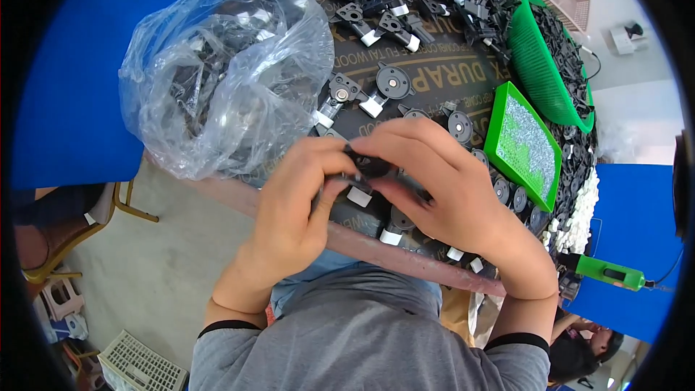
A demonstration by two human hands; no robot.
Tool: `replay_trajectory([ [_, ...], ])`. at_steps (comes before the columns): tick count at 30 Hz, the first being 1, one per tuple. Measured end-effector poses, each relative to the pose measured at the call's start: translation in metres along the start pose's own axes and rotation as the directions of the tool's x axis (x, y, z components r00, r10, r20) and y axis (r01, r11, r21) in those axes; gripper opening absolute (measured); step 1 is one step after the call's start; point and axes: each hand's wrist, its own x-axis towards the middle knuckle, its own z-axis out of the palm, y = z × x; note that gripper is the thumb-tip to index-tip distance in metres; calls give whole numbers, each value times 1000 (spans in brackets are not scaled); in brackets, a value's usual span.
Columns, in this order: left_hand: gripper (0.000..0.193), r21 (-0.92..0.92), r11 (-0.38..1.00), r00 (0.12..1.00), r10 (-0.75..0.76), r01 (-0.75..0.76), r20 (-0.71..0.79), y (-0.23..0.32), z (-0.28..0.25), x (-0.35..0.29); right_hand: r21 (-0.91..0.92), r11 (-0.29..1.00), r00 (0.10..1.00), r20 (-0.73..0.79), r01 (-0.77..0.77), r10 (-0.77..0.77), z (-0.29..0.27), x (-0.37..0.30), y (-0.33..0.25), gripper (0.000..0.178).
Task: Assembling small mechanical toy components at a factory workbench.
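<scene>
Close to the front edge of the table, my left hand [289, 199] and my right hand [452, 185] meet around a small black plastic part [371, 165]. Fingers and thumbs of both hands pinch it from either side and hide most of its shape. A white tab [359, 196] shows just below the fingers. Around my hands lie several similar pieces, among them a black disc part [394, 82] with a white end and another disc part [460, 127] beyond my right hand.
A clear plastic bag [239, 65] with dark pieces stands at the left. Loose black parts [384, 0] pile up at the back. At right are a green tray [496, 124] of small metal pieces, a green basket [532, 47], white pieces [579, 210] and a green power screwdriver [608, 273].
</scene>
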Motion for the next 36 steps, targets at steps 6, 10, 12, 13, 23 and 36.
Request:
replay_trajectory([
  [6,22,21,926,926,378,-378,9,1,8,-15,-298,849,861,-136,436,-490,-7,-29,1,28],
  [10,30,-22,941,937,335,-339,-103,-7,19,-17,-458,762,790,-184,457,-585,-15,-47,10,28],
  [12,35,70,943,928,332,-325,-169,-1,21,-20,-618,644,740,-144,452,-657,-34,-55,5,29],
  [13,39,60,952,932,306,-300,-196,-2,24,-21,-689,614,769,-128,385,-626,-48,-61,8,30],
  [23,23,127,959,944,273,-252,-187,-2,45,-25,-312,897,208,-944,-313,-255,-228,41,123,30],
  [36,37,-341,938,957,-151,60,-246,-8,56,-28,202,979,832,-545,9,105,-194,78,83,25],
])
